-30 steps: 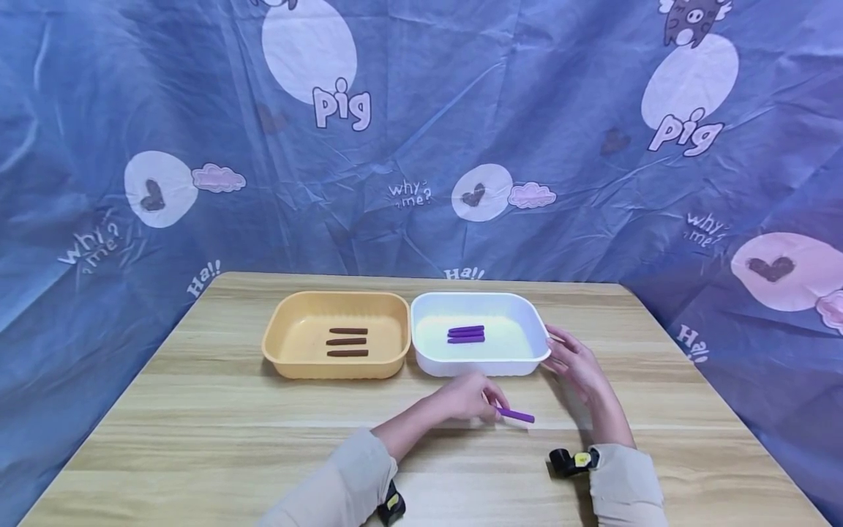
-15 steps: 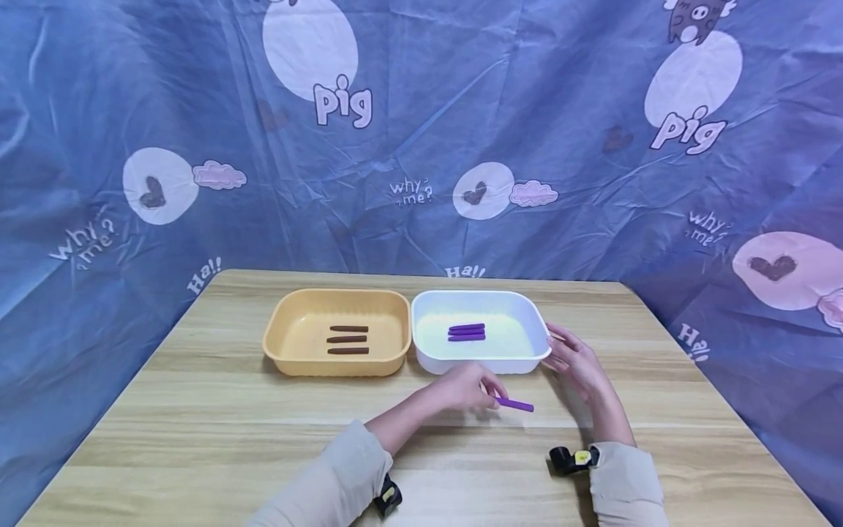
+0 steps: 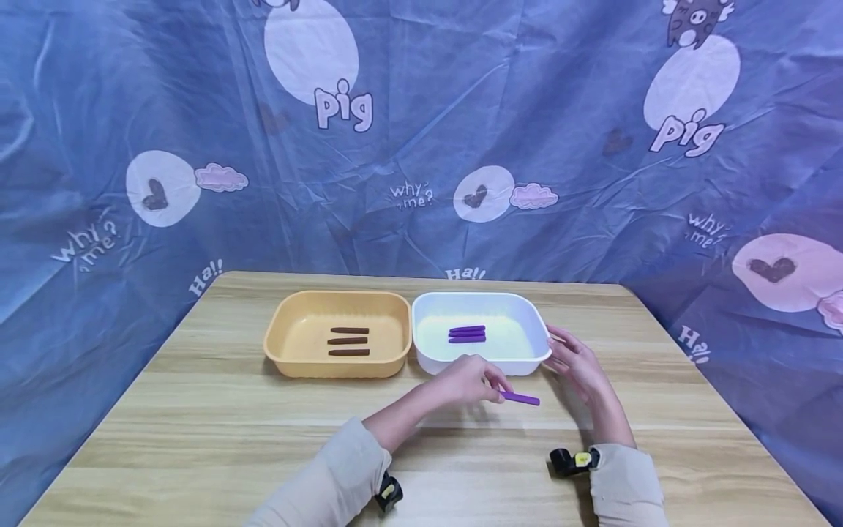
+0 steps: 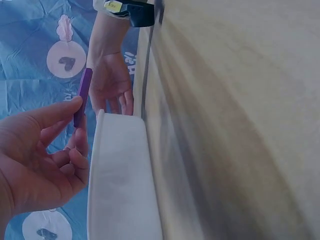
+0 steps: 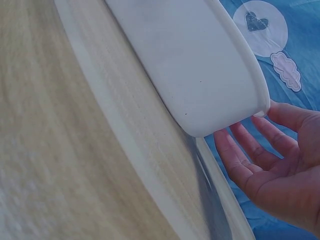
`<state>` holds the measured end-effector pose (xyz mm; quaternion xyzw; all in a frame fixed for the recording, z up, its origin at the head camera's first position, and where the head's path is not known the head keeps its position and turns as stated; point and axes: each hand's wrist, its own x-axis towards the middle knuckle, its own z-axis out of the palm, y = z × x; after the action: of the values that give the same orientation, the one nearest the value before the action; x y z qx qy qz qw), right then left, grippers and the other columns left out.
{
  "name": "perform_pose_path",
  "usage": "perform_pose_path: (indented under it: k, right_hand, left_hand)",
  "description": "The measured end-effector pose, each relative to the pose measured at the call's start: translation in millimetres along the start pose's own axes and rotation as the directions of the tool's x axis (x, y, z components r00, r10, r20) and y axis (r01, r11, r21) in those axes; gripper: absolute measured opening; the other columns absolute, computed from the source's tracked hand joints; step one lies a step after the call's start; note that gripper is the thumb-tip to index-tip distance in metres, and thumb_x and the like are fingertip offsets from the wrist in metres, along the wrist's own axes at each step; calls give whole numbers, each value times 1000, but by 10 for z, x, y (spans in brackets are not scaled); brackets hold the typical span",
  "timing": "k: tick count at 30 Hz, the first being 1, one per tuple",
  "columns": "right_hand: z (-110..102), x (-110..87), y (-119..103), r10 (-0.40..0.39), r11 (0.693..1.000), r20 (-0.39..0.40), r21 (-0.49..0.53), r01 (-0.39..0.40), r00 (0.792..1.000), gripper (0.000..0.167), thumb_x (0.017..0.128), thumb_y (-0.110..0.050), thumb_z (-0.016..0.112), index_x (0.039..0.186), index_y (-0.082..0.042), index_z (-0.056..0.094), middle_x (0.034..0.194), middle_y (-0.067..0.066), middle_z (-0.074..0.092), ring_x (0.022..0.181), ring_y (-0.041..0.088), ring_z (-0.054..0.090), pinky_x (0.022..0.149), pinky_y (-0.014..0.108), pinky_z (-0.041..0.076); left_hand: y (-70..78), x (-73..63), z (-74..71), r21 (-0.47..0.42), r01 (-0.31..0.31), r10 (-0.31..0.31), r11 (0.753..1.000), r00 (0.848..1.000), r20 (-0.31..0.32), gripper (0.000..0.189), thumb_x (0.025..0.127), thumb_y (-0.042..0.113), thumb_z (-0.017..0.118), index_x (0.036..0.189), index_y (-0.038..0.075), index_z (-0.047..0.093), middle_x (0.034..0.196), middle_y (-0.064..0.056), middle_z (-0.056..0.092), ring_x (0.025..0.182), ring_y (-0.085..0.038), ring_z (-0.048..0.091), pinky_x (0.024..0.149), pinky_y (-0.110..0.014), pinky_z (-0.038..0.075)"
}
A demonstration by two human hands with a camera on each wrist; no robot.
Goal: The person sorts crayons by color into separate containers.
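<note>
My left hand (image 3: 466, 379) pinches a purple crayon (image 3: 522, 398) between thumb and fingers, in front of the white tray (image 3: 484, 367). Most of the crayon's length sticks out to the right of the fingertips. The left wrist view shows this crayon (image 4: 83, 97) near the tray's rim level. My right hand (image 3: 579, 366) rests its fingertips against the tray's right end. In the right wrist view the fingers (image 5: 245, 150) lie spread and lightly bent along the outer wall. Inside the white tray, several purple crayons (image 3: 467, 334) lie side by side.
A yellow-orange tray (image 3: 336, 370) stands left of the white one, their rims meeting. In it lie 3 brown crayons (image 3: 348, 341), spaced apart. The wooden table (image 3: 217, 439) ends at a blue patterned cloth (image 3: 395, 241) behind and at both sides.
My left hand has risen slightly and moved away from me toward the white tray, lifting the purple crayon from the table. The right hand has stayed at the tray's end.
</note>
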<state>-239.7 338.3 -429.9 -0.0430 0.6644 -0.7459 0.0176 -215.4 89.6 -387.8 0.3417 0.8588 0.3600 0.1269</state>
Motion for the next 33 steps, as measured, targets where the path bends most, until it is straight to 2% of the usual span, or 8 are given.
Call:
perform_pose_path:
  k: [8,16,23,33]
  right_hand:
    - [-7,-8,1,-8,1000,-2,7,8,1000,48,96,-8,47,137,9,29,103,2,59,95,13,59,84,27,47]
    - [6,-4,3,-7,1000,2,21,7,1000,49,96,-7,47,137,10,26,103,2,59,95,12,59,84,26,47]
    - [18,8,9,8,999,-6,31,-7,1000,50,96,-7,46,138,10,25,101,-1,59,92,10,59,83,26,47]
    - [32,20,-13,19,1000,-7,17,-19,1000,55,96,-8,47,139,11,20,102,-2,58,93,9,59,84,26,46]
  left_hand:
    - [34,78,-145,-1,-50,50,999,999,-11,13,78,11,73,91,13,74,67,12,60,64,-1,51,60,-15,39]
    - [5,171,-310,-11,-54,54,998,997,-53,14,79,7,71,92,9,73,69,7,62,66,-5,53,60,-16,39]
    - [-93,284,-447,-43,9,-14,999,993,-118,12,79,8,71,90,9,74,67,6,62,65,-5,51,62,-19,38]
    - [-204,450,-596,-14,95,-96,995,979,-182,15,78,10,72,93,11,74,81,2,68,78,-9,57,69,-20,40]
